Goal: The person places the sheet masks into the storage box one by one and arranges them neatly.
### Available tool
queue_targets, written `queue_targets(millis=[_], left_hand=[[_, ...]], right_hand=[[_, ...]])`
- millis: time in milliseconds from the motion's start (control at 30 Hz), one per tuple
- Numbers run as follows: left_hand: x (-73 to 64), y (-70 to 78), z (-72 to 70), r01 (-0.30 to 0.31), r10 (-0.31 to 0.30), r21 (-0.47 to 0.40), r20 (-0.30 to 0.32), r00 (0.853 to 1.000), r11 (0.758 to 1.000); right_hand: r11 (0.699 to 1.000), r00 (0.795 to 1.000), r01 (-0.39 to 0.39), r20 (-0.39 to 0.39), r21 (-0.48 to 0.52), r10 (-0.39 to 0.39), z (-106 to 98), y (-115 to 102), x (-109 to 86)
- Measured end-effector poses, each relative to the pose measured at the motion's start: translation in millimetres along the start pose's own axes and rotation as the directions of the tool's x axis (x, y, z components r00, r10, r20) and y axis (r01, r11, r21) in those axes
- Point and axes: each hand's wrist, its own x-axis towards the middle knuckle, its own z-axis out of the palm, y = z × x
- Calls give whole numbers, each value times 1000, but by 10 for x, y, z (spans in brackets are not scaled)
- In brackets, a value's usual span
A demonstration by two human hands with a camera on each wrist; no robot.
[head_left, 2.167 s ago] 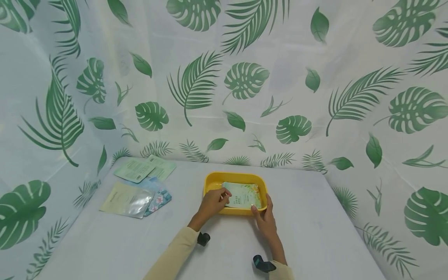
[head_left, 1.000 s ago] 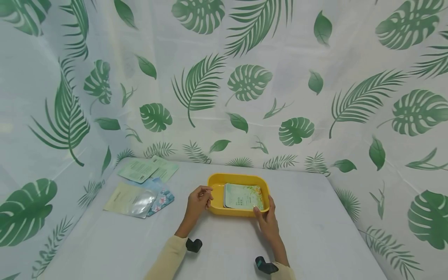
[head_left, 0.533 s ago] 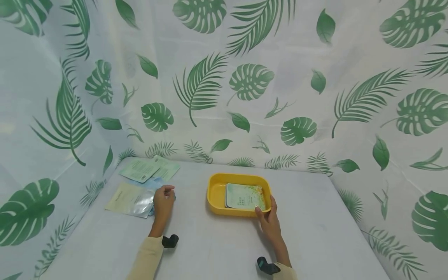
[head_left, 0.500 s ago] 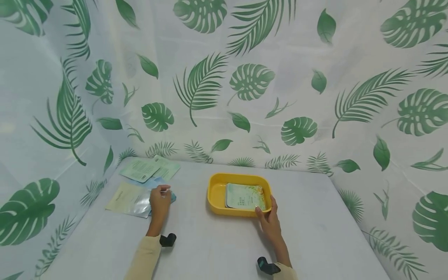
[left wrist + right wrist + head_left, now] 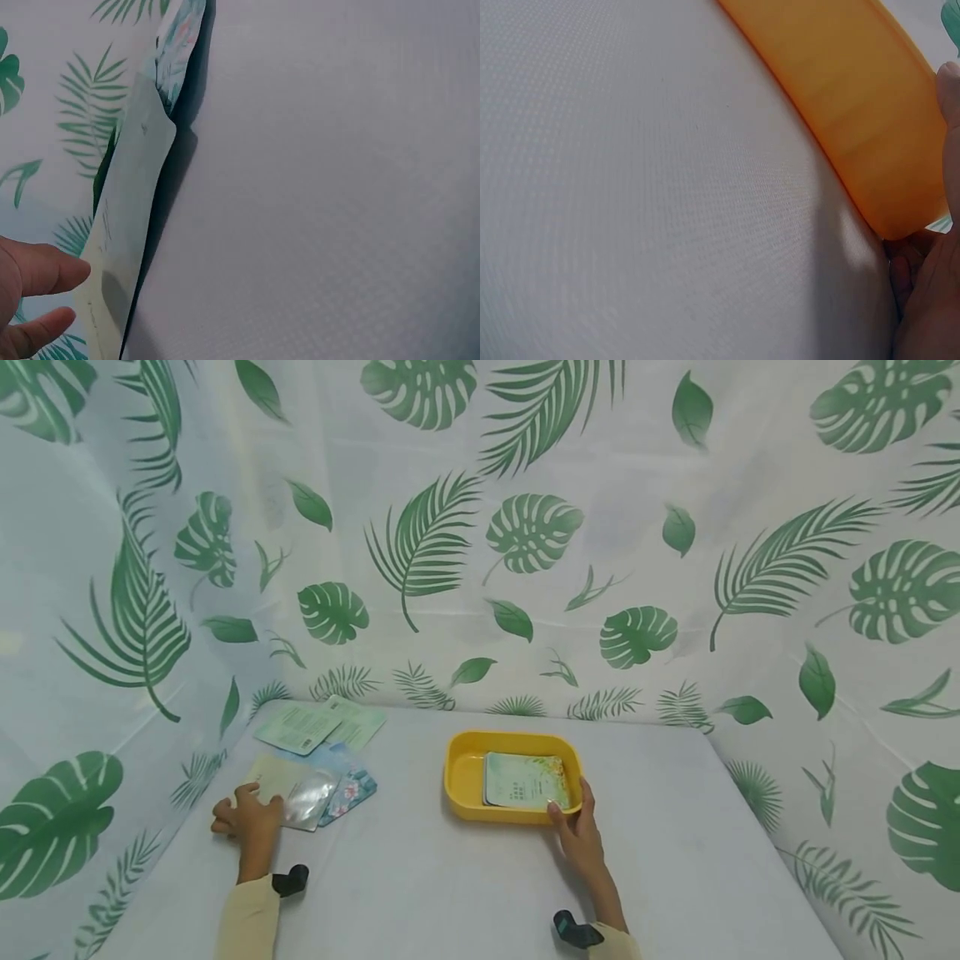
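My left hand (image 5: 253,821) is over the lower left end of a pale yellow sachet (image 5: 272,774) with a silvery clear part. Its fingers are bent and spread. In the left wrist view, two digits stand apart beside the pale yellow sachet (image 5: 129,217); whether they touch it I cannot tell. Under that sachet lies a blue floral sachet (image 5: 351,792). At the tray's front right corner, my right hand (image 5: 581,839) grips the yellow tray (image 5: 467,812), thumb at the rim and fingers round the outer side. A light green sachet (image 5: 521,779) lies inside, on top of another one.
Two light green sachets (image 5: 298,728) overlap at the back left of the white table (image 5: 420,877). Behind and beside the table hangs a white leaf-print cloth (image 5: 450,635). Each wrist carries a small black camera (image 5: 291,881).
My left hand has left the tray and moved left, past the floral sachet, to the pale yellow sachet's far left end. The right hand keeps its hold on the tray's corner.
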Motion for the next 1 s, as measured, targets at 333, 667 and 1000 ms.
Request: queue_targets(millis=[333, 667, 1000], left_hand=[[50, 3, -21, 88, -89, 73, 1, 996, 993], [52, -9, 4, 106, -107, -27, -59, 992, 994], [43, -133, -9, -25, 23, -10, -124, 992, 1000]], right_hand=[[1000, 1000, 24, -3, 13, -24, -5, -15, 8], [1000, 1000, 23, 1, 13, -23, -49, -1, -24], [1000, 1000, 0, 11, 18, 0, -44, -23, -15]])
